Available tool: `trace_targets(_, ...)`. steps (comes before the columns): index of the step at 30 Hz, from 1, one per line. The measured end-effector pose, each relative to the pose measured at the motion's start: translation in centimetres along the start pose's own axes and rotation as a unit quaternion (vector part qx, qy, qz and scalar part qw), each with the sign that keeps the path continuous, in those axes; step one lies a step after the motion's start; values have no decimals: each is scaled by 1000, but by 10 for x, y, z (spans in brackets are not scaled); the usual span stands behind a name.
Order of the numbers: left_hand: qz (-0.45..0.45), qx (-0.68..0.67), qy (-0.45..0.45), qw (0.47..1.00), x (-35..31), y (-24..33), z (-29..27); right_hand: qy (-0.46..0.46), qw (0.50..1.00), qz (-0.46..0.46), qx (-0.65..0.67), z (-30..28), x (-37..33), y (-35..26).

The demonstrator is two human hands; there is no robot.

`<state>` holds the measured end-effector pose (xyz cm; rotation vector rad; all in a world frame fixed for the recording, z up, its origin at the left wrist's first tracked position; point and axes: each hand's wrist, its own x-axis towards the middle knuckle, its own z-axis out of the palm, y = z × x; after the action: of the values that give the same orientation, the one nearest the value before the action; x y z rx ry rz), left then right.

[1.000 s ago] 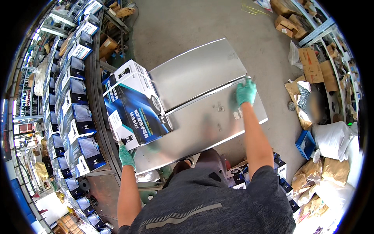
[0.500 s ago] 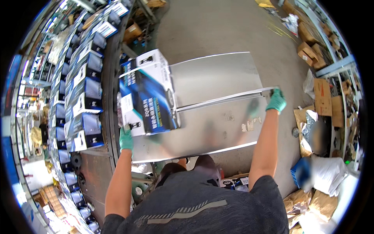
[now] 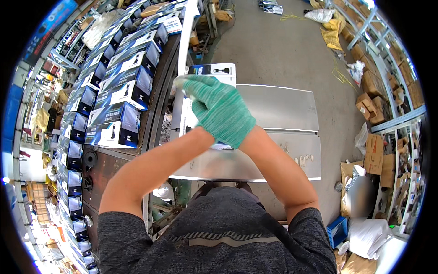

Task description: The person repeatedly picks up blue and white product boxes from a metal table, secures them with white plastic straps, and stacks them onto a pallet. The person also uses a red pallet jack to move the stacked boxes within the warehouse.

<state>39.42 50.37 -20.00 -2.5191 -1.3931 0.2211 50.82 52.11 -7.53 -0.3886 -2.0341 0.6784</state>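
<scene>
My right hand (image 3: 223,112), in a green knit glove, reaches across to the left above the printed blue and white carton (image 3: 223,70). Its fingers are bent at the lower end of a long white strip (image 3: 186,41), which rises toward the top of the view. From the left, my left forearm (image 3: 146,166) runs in underneath the right glove. The left hand's fingers are hidden there. Most of the carton is covered by the hands; it rests at the left end of a shiny metal tabletop (image 3: 278,102) with a slot across it.
Rows of similar printed cartons (image 3: 123,93) stand on a dark bench at the left. Shelving with brown boxes (image 3: 374,153) lines the right side. A blue crate (image 3: 337,232) and a white sack (image 3: 367,237) sit at the lower right. Grey floor (image 3: 273,45) lies beyond the tabletop.
My right hand has swung from the right end of the tabletop to above the carton, crossing over my left hand. The white strip now points up and away instead of rightward. The view has shifted.
</scene>
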Motion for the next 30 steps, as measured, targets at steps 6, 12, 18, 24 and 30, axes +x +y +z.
trace_targets(6, -128, 47, -88, 987, -125, -95, 13, -32, 966, 246, 71, -10, -23, 57)
trace_targets(12, -302, 83, -138, 940, -235, -173, 33, -47, 874, 452, -174, 78, -164, 213)
trace_targets(18, -430, 211, -130, 868, -363, -228, 29, -72, 796, 559, -221, 131, -133, 151)
trace_targets(24, -536, -126, 140, 823, -327, -205, 14, -53, 796, 536, -275, 131, -137, 150)
trace_targets(30, -464, -818, 298, 165, -249, -146, 57, -43, 793, 540, -279, 134, -140, 156)
